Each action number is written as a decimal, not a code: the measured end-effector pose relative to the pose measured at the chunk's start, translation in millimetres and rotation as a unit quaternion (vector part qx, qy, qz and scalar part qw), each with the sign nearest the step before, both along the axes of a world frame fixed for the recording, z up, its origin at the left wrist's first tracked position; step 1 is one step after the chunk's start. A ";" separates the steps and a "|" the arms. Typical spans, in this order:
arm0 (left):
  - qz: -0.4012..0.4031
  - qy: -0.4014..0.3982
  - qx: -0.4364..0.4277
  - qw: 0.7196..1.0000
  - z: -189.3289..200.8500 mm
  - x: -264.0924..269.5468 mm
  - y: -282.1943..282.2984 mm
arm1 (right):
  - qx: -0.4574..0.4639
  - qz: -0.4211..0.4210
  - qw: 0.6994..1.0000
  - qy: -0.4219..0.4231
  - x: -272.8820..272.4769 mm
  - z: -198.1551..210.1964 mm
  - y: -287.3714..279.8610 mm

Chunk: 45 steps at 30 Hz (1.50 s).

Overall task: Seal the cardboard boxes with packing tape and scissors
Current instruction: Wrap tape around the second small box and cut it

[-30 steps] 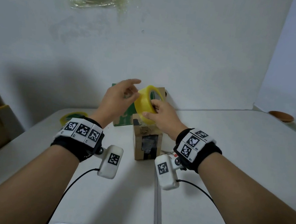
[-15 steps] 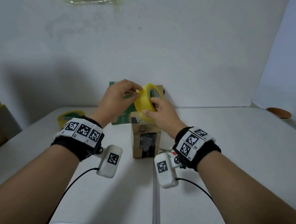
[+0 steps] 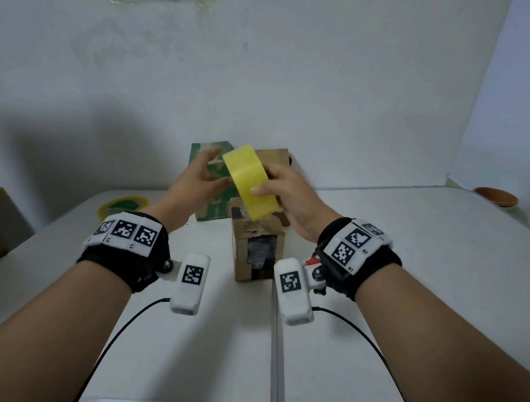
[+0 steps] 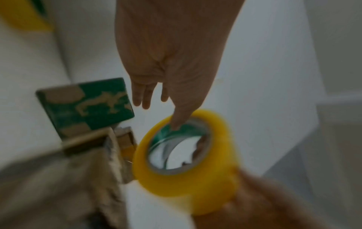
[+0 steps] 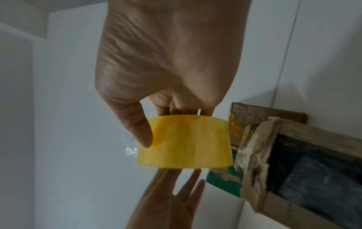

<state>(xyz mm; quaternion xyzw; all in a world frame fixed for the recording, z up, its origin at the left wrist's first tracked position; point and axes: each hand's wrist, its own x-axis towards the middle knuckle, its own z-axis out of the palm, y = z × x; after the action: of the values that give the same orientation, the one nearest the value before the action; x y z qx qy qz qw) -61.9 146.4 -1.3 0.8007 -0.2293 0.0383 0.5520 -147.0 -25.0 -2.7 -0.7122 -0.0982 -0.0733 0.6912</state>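
Gripping the yellow roll of packing tape [image 3: 250, 182], right hand [image 3: 293, 200] holds it above the small brown cardboard box [image 3: 257, 249]; left hand [image 3: 193, 186] fingers [image 4: 146, 96] spread, thumb touching the roll's rim.

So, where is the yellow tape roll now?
In the head view, the yellow tape roll is held up by the right hand, just above the small cardboard box, left hand beside it.

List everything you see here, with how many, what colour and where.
Tape roll: one, yellow, held above the small box.
Small cardboard box: one, brown, table centre.
Green printed box: one, green and brown, behind the small box.
Second tape roll: one, yellow-green, table far left.
Dish: one, brown, far right.
Table: one, white.
Left hand: open beside the roll.
Right hand: grips the roll.
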 end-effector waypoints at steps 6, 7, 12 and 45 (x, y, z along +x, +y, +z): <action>0.063 -0.179 0.123 0.974 2.5 -13.1 10.0 | 0.042 0.085 0.994 0.048 -3.7 2.3 11.4; 0.078 -0.233 0.153 0.957 4.0 -17.6 11.2 | 0.032 0.078 0.995 0.050 -1.7 0.2 12.5; 0.082 -0.322 0.214 0.919 7.8 -28.3 21.4 | 0.020 0.066 0.997 0.045 0.5 -10.1 22.7; 0.133 -0.338 0.216 0.906 -11.9 -38.7 29.1 | 0.073 0.080 0.991 0.075 -2.5 -5.7 37.8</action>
<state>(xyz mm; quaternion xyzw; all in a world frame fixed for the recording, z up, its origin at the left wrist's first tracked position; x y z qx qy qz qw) -100.6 175.6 -13.2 0.8622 -0.2964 0.3297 0.2449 -149.5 12.7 -8.5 -0.6529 -0.0973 0.0292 0.7506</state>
